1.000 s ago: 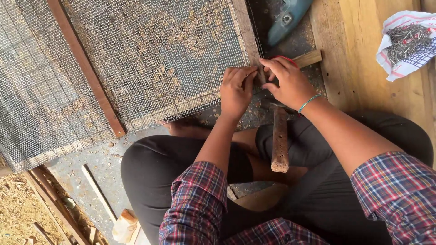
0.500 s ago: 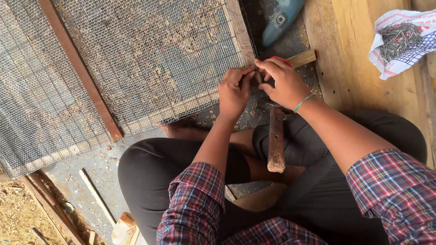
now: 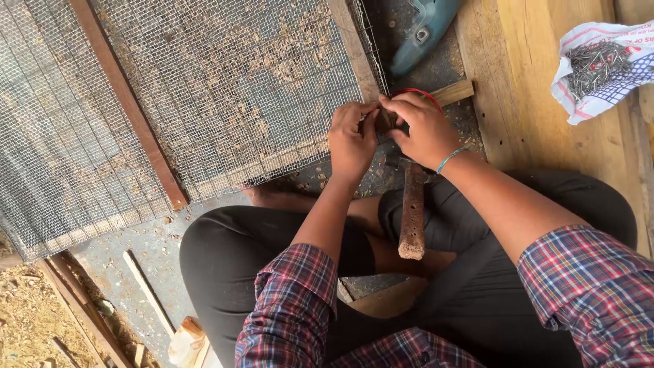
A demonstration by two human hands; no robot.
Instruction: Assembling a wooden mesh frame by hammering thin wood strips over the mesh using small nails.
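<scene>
A wooden frame covered in wire mesh (image 3: pixel 225 88) lies flat on the floor in front of me. My left hand (image 3: pixel 351 140) and my right hand (image 3: pixel 422 129) meet at its near right corner (image 3: pixel 385 121), fingers pinched together on the dark wood there. Whatever small thing may be between the fingertips is hidden. A red ring (image 3: pixel 426 94) shows just behind my right hand. A hammer with a rough wooden handle (image 3: pixel 412 218) lies between my legs, its head under my right wrist.
An open white bag of nails (image 3: pixel 599 68) sits at the upper right on a wooden plank (image 3: pixel 524 82). A blue power tool (image 3: pixel 422 27) lies at the top. A short wooden stick (image 3: pixel 455 91) pokes out beside the right hand. Wood scraps (image 3: pixel 146 289) lie at the lower left.
Both hands have stayed at the frame corner, with the fingertips drawn a little closer together. The hammer has not moved.
</scene>
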